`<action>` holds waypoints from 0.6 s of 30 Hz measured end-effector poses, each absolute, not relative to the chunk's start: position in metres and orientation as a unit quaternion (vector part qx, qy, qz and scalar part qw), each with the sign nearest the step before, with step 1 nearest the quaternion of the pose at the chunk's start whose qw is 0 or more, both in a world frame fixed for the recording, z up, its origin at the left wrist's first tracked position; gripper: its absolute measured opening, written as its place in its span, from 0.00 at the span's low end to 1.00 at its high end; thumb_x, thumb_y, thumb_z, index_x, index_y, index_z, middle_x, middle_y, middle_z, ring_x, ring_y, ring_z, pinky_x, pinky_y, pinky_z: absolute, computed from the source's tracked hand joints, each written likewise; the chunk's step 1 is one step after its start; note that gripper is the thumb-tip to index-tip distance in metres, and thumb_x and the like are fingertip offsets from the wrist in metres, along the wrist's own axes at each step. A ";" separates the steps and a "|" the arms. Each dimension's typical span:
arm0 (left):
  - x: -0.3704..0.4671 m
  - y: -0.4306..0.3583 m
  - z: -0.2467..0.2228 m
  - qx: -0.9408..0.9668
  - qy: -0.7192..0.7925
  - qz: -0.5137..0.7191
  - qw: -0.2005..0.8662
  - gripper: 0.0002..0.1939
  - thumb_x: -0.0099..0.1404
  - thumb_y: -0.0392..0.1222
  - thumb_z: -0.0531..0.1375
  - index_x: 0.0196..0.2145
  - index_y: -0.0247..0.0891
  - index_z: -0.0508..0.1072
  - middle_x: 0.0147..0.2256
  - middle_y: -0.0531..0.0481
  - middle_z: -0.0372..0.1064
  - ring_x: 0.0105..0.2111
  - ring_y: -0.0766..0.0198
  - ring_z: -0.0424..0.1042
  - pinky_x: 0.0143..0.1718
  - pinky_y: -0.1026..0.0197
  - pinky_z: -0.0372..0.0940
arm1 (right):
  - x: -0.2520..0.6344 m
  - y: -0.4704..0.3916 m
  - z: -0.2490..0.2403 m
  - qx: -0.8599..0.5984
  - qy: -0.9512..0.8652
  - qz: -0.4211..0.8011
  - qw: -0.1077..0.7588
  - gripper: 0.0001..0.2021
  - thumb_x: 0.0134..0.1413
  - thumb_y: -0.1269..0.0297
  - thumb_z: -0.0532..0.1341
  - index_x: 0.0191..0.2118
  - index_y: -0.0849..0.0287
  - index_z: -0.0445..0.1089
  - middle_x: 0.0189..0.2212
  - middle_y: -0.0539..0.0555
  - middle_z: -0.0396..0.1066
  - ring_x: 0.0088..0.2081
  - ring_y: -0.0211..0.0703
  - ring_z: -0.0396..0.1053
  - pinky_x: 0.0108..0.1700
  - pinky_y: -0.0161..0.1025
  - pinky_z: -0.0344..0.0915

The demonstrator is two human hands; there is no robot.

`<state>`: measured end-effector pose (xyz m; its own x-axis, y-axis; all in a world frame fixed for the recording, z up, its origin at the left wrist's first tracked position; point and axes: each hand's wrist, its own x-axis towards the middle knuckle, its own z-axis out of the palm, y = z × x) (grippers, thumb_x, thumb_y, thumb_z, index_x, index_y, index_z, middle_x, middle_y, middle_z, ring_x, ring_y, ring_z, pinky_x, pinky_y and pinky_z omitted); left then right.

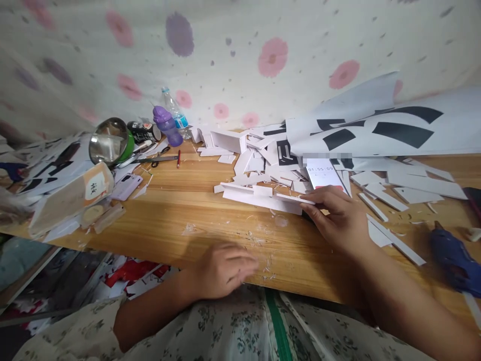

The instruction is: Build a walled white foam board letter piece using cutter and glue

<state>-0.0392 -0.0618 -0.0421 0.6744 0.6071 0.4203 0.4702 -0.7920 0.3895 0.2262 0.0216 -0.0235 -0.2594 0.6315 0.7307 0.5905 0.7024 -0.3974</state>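
Note:
My right hand (pixel 338 215) is closed, thumb and fingers pinching the right end of a narrow white foam-board strip (pixel 291 199). That strip lies along a longer assembled white board piece (pixel 244 193) with a raised edge, resting on the table; whether the two are joined I cannot tell. Near the table's front edge is my left hand (pixel 225 271), palm down and slightly blurred, its fingers loosely stretched to the right. Nothing shows in it. Just behind my right hand, a phone (pixel 322 173) with a lit timer screen leans among white offcuts.
A blue glue gun (pixel 456 258) lies at the right. White offcuts (pixel 421 193) and printed sheets (pixel 376 130) spread along the back of the wooden table (pixel 169 215). Scissors (pixel 160 159), a purple bottle (pixel 167 125), a metal bowl (pixel 108 141) and a plastic container (pixel 71 200) are leftward.

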 end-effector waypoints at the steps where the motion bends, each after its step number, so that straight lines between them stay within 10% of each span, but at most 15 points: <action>1: -0.040 -0.057 -0.043 0.893 0.338 0.278 0.107 0.10 0.66 0.34 0.54 0.40 0.36 0.75 0.35 0.48 0.76 0.36 0.65 0.74 0.39 0.62 0.69 | 0.225 0.022 -0.025 -0.379 -0.802 0.034 0.460 0.04 0.54 0.71 0.61 0.34 0.55 0.70 0.30 0.52 0.72 0.31 0.40 0.71 0.29 0.37 0.68; 18: -0.035 -0.004 -0.040 0.924 0.365 0.099 0.061 0.12 0.67 0.36 0.51 0.27 0.35 0.70 0.29 0.50 0.66 0.30 0.65 0.64 0.32 0.62 0.59 | 0.216 0.026 -0.035 -0.393 -0.834 0.138 0.362 0.04 0.56 0.71 0.59 0.37 0.56 0.70 0.33 0.53 0.71 0.32 0.39 0.71 0.33 0.38 0.68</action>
<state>-0.0345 -0.0038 -0.0400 0.7134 0.6871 0.1376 0.6630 -0.7254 0.1852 0.2156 0.0264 -0.0348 -0.4300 0.7551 0.4950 0.5556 0.6534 -0.5141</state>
